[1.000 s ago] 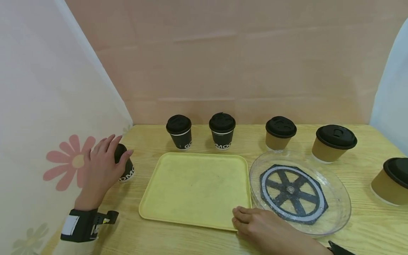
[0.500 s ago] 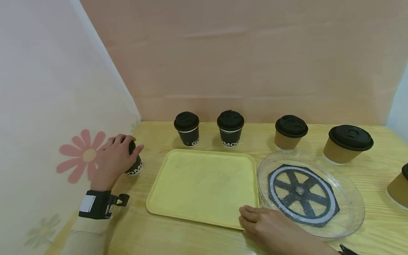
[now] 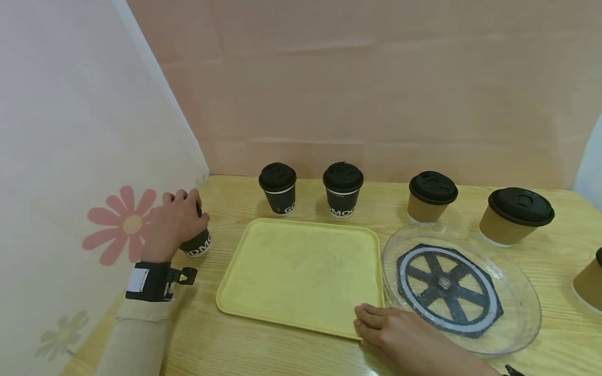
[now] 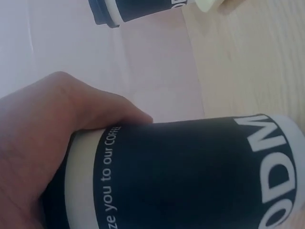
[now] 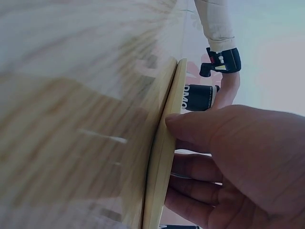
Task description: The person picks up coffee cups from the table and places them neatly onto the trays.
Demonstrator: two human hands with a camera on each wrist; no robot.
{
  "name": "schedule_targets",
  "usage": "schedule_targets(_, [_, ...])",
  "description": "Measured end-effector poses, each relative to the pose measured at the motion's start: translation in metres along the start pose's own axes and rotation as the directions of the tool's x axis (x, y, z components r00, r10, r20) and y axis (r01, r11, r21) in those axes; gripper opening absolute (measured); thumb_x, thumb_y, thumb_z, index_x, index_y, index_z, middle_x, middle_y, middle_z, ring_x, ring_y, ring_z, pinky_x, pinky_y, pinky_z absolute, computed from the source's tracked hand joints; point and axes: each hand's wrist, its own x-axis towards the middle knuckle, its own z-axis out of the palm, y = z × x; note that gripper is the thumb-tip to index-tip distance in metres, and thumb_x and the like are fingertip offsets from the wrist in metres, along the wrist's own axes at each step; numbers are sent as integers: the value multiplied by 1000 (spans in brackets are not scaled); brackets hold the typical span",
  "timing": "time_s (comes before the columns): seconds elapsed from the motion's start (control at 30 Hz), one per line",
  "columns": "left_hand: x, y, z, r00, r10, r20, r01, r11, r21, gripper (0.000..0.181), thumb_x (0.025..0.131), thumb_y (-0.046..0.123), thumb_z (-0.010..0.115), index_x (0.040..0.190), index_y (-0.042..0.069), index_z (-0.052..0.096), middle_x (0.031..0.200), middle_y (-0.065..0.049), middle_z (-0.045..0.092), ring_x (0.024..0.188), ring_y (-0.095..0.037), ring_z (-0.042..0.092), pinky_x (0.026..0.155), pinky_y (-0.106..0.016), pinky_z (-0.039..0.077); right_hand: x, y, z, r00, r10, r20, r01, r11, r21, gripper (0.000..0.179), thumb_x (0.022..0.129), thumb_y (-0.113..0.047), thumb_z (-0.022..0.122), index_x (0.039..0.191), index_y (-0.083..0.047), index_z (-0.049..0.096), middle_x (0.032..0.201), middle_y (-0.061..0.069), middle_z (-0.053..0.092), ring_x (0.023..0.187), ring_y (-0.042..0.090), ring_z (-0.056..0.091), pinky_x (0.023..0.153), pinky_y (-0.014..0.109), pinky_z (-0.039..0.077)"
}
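Note:
On the left of the head view, my left hand (image 3: 173, 223) grips a black lidded paper coffee cup (image 3: 198, 243) from above. The left wrist view shows the thumb along the side of this cup (image 4: 190, 171), while the palm hides most of its lid. The cup stands upright at the table's left side. My right hand (image 3: 392, 330) is at the near right corner of a yellow rectangular tray (image 3: 301, 277). Seen from the right wrist, the thumb (image 5: 188, 126) presses the outer edge of the tray (image 5: 161, 162) and the other fingers lie over its upper side, pinching the rim.
Two more black cups (image 3: 280, 201) (image 3: 342, 201) stand behind the tray. A clear round dish (image 3: 522, 313) with a dark wheel-shaped pattern lies right of it. Brown lidded cups (image 3: 425, 209) (image 3: 505, 227) (image 3: 590, 282) stand behind and right of the dish. White cloth (image 3: 94, 104) borders the left side.
My left hand has closed its fingers and thumb around the black coffee cup's top. The right hand keeps its place at the tray corner. The head view has turned slightly left.

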Motion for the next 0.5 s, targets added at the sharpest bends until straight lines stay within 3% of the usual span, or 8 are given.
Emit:
schedule_targets(0.33, [11,-2,-6,990,-27,138,33,998,-45,32,89,31,49,104,2,50,110,-26,44,102,-49,33,70,-61,43,0,-3,-2,1000,-4,-22,4,1000,-22,30,89,-31,69,114,-16,72,115,4,73,102,17,70,73,28,60])
schedule_targets(0.5, [12,0,-7,987,-34,157,42,998,-53,33,90,31,49,103,1,50,107,-26,44,101,-49,32,70,-59,42,-1,-3,-2,999,-3,-34,2,999,-38,30,87,-28,72,114,-16,72,115,3,72,103,16,70,74,28,59])
